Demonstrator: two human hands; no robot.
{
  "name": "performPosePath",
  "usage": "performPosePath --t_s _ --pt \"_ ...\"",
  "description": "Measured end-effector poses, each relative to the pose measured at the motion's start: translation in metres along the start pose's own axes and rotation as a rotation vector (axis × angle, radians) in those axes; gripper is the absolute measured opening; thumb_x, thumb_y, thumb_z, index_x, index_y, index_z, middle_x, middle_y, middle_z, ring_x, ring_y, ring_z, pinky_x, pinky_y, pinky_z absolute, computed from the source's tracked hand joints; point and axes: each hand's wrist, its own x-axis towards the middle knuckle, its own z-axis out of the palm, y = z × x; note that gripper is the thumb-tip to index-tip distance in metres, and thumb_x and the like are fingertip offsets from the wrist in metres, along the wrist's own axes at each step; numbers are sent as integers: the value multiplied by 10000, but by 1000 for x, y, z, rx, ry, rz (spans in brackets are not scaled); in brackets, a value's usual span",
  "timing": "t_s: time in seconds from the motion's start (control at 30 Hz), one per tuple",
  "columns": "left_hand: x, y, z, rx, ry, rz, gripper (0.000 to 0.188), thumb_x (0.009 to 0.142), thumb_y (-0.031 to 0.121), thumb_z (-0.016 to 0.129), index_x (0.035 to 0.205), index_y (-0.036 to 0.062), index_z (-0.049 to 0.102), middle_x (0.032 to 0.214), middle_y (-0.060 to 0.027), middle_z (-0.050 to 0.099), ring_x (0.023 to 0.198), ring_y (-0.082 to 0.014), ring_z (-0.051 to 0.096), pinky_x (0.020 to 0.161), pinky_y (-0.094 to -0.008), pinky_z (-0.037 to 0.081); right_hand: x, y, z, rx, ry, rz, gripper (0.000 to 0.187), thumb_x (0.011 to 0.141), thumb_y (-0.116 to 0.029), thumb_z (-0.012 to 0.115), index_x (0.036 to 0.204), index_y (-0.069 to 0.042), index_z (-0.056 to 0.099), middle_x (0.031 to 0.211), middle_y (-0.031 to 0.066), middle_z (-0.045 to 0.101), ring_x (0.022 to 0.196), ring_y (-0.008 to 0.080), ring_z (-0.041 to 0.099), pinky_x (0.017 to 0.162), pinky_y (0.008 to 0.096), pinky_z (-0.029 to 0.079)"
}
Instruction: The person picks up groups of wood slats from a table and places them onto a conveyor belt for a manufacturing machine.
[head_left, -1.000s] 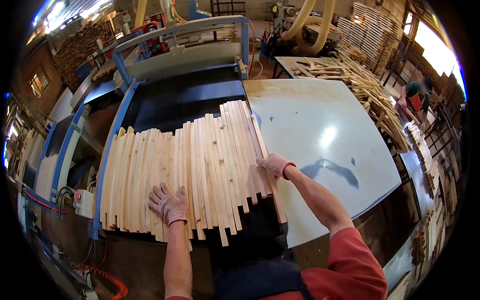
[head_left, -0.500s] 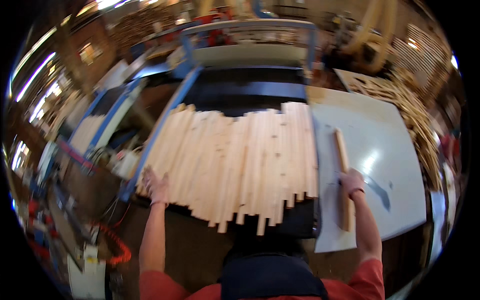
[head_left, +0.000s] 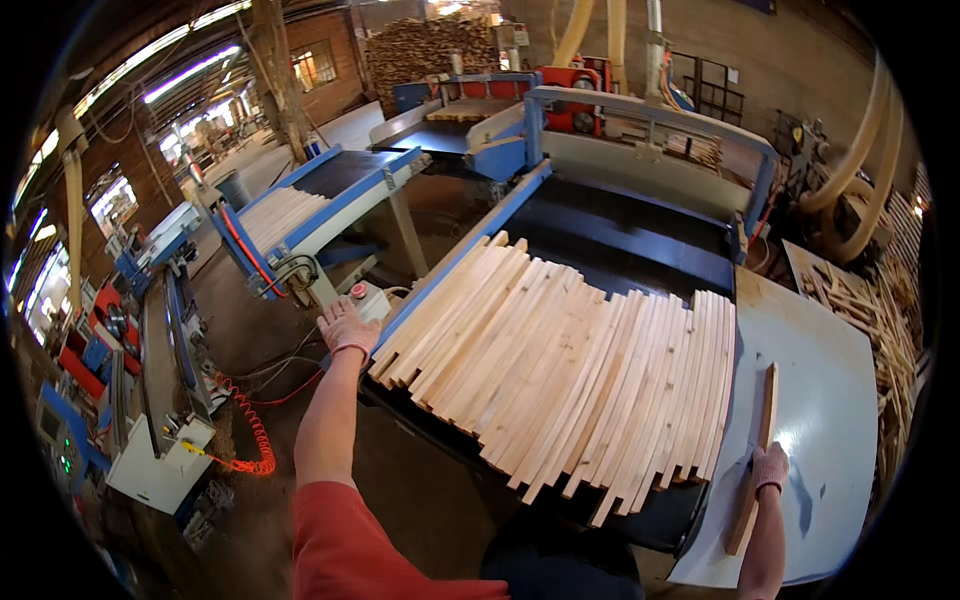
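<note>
From where I stand, the largest item is a blue-framed conveyor (head_left: 618, 222), its black belt bare toward the far end, where a blue gantry (head_left: 655, 120) crosses over it. The near part of the belt carries a broad layer of pale wooden strips (head_left: 570, 370), laid side by side lengthwise. Both ends of the layer are uneven, with several strips projecting at the near side.

Against the right side of the conveyor stands a desk (head_left: 825, 390) with a smooth grey-white top, marked by dark stains and a brownish patch at its far corner. Beyond the left side is a narrower conveyor (head_left: 345, 172), also partly covered with strips. A loose heap of thin wood pieces (head_left: 860, 305) lies past the far right of the desk.

One single strip (head_left: 768, 405) is over the desk, apart from the layer and roughly lengthwise; whether it rests on the surface cannot be told. The gloved right hand (head_left: 770, 468) is wrapped around it, fingers closed.

A small pale control box (head_left: 374, 304) is found beside the conveyor's left rail. The gloved left hand (head_left: 346, 330) is at this box, fingers spread, just beside its red button (head_left: 358, 290); contact cannot be confirmed.
</note>
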Motion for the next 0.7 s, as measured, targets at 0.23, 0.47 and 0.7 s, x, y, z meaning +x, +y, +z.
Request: performPosePath --t_s 0.23,0.47,0.7 --pt "-5 -26 2 12 21 115 1019 828 582 734 1645 107 354 1604 -145 458 1515 -298 398 1241 -438 254 -18 8 3 -41 3 56 384 934 -327 639 1078 26 686 1110 283 739 1090 449 705 982 523 545" --pt "-69 -149 60 -439 159 161 1027 859 507 709 1678 33 312 1707 -226 369 1581 -349 364 1292 -405 301 -174 18 -5 90 1 41 450 967 -395 564 1050 15 730 1144 289 724 1124 469 678 1005 541 518" --pt "-290 -366 176 -1334 202 98 598 1077 285 540 1545 -83 484 1538 -185 557 1368 -321 534 1195 -429 357 -366 53 -36 65 -15 104 451 940 -362 595 1130 13 759 1133 297 751 1100 452 738 975 514 576"
